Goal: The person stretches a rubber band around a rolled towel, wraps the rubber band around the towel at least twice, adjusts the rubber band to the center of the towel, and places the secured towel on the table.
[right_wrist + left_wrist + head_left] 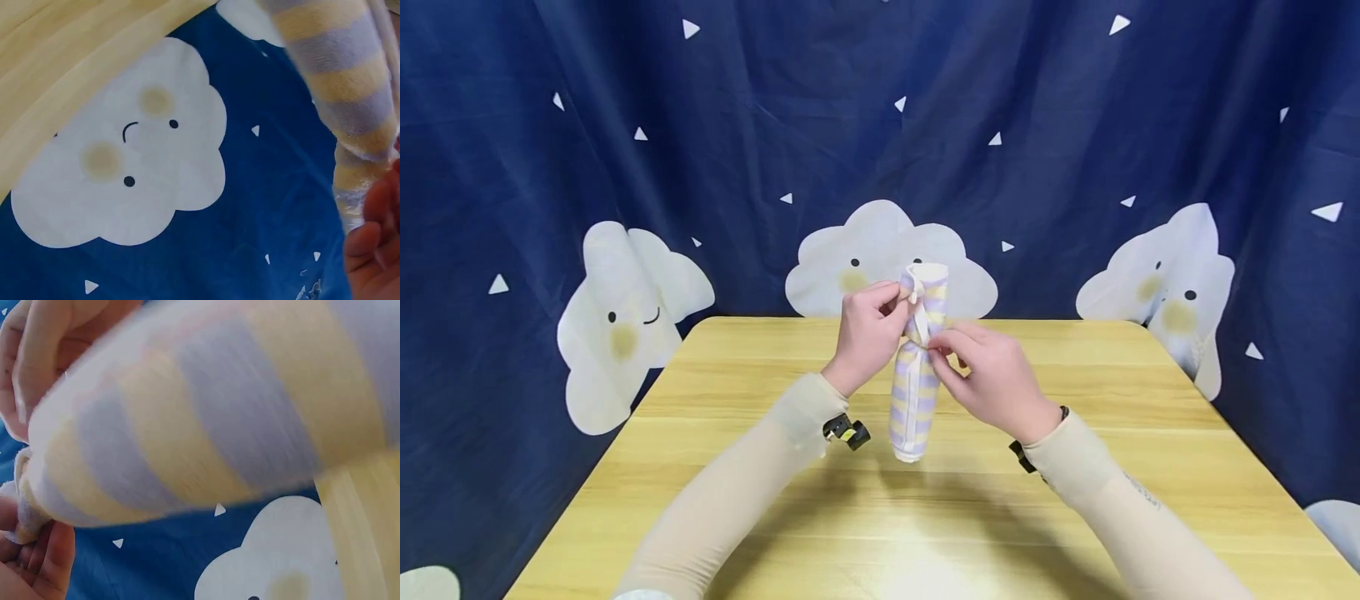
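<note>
Rolled striped towel (916,367) upright, held above the counter (760,500) near its middle. My left hand (867,333) pinches its upper part from the left, fingers curled on it. My right hand (992,375) pinches it mid-height from the right. Cloud curtain (625,167) behind.

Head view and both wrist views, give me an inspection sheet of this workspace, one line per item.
Surface: pale wooden table, bare where visible.
Job's things: rolled towel striped lilac and yellow, held upright, lower end at the table; a thin tie seems to circle its upper part.
Clutter: nothing seen.
Grippers: left hand pinches the roll near its top; right hand pinches at the tie.
Cables: nothing seen.
Surroundings: navy curtain printed with white clouds and triangles.
</note>
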A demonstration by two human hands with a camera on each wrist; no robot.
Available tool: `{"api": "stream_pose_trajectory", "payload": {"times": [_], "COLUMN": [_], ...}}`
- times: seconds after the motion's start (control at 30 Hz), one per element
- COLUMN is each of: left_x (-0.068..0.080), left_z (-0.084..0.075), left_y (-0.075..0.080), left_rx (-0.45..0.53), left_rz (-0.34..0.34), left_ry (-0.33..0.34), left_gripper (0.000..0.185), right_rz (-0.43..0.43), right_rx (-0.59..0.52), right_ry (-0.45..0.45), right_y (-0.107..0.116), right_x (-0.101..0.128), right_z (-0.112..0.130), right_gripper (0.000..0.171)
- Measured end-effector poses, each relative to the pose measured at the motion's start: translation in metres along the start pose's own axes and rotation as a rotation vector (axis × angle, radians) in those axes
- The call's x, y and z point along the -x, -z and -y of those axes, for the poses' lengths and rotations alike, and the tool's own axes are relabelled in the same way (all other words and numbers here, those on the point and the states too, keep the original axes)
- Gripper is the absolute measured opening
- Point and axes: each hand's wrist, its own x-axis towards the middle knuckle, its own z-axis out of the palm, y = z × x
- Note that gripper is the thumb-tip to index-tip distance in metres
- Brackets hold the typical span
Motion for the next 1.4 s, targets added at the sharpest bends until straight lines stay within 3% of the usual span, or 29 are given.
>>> {"api": "stream_pose_trajectory", "payload": {"times": [0.17,0.4,0.57,0.73,1.07,1.4], "left_x": [-0.001,-0.002,-0.001,0.0,0.006,0.008], "left_z": [0.006,0.009,0.013,0.018,0.026,0.029], "left_y": [-0.001,-0.006,-0.006,-0.006,-0.01,-0.011], "left_rx": [-0.097,-0.115,-0.028,0.044,0.029,0.025], "left_rz": [-0.009,-0.024,-0.041,-0.035,-0.015,-0.049], "left_ry": [-0.008,0.077,0.197,0.314,0.365,0.384], "left_gripper": [0.029,0.029,0.023,0.02,0.033,0.035], "right_rz": [0.083,0.033,-0.022,-0.007,0.08,0.172], "right_rx": [0.194,0.285,0.189,0.085,0.03,-0.029], "right_ry": [0.005,0.001,0.0,0.029,0.079,0.087], "right_y": [-0.005,-0.025,-0.037,-0.04,-0.042,-0.039], "right_x": [0.001,0.005,0.011,0.009,0.016,0.023], "right_z": [0.001,-0.005,-0.016,-0.02,-0.02,-0.011], "right_gripper": [0.012,0.006,0.007,0.005,0.01,0.012]}}
